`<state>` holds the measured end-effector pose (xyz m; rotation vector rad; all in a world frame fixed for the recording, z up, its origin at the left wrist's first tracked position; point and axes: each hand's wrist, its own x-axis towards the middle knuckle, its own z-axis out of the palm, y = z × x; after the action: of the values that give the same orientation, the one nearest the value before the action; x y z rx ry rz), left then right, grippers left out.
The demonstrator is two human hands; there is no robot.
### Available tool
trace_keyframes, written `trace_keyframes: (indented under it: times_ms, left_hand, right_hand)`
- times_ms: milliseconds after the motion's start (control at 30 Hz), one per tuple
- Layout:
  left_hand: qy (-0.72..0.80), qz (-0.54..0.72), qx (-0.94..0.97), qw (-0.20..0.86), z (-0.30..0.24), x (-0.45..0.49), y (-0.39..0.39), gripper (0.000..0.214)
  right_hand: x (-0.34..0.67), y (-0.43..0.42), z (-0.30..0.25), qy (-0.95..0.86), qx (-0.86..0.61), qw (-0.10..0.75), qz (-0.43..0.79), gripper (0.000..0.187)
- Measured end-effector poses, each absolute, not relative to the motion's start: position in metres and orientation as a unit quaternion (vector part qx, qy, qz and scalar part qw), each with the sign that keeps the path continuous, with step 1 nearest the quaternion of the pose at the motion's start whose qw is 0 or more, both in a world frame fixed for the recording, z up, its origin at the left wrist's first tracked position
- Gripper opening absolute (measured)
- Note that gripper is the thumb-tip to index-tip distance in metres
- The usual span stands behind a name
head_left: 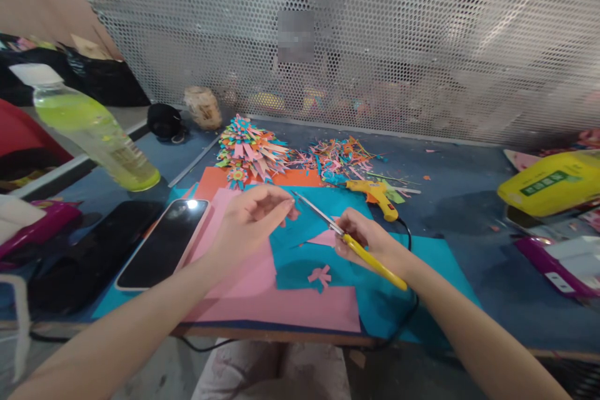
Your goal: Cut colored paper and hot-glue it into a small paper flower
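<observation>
My left hand is closed in a pinch above the pink and blue paper. Whatever its fingertips hold, if anything, is too small to make out. My right hand grips scissors with yellow handles, their blades pointing up and left toward my left fingertips. Below lie sheets of blue paper and pink paper. A small pink paper cut-out with several strips rests on the blue sheet. Part of a pink paper piece shows beside my right fingers.
Behind the hands are a heap of paper rosettes and a pile of scraps. A yellow glue gun trails a black cord. The phone and bottle stand left; a yellow pack is right. Perforated metal rises behind.
</observation>
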<state>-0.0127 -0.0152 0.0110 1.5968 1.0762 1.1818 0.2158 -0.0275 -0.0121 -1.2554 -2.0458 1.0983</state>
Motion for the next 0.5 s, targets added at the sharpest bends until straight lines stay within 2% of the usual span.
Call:
trace_keyframes:
  times_ms: [100,500]
  left_hand:
    - [0.432,0.472,0.636,0.432,0.0115,-0.0122,-0.0151,0.005]
    - [0.439,0.465,0.638,0.429,0.0135,-0.0119,-0.0159,0.007]
  right_hand:
    - [0.2159,-0.0272,-0.0123,-0.763,-0.456,0.221,0.402,0.029]
    - [0.2159,-0.0281,-0.0133,-0.759,-0.459,0.229,0.402,0.030]
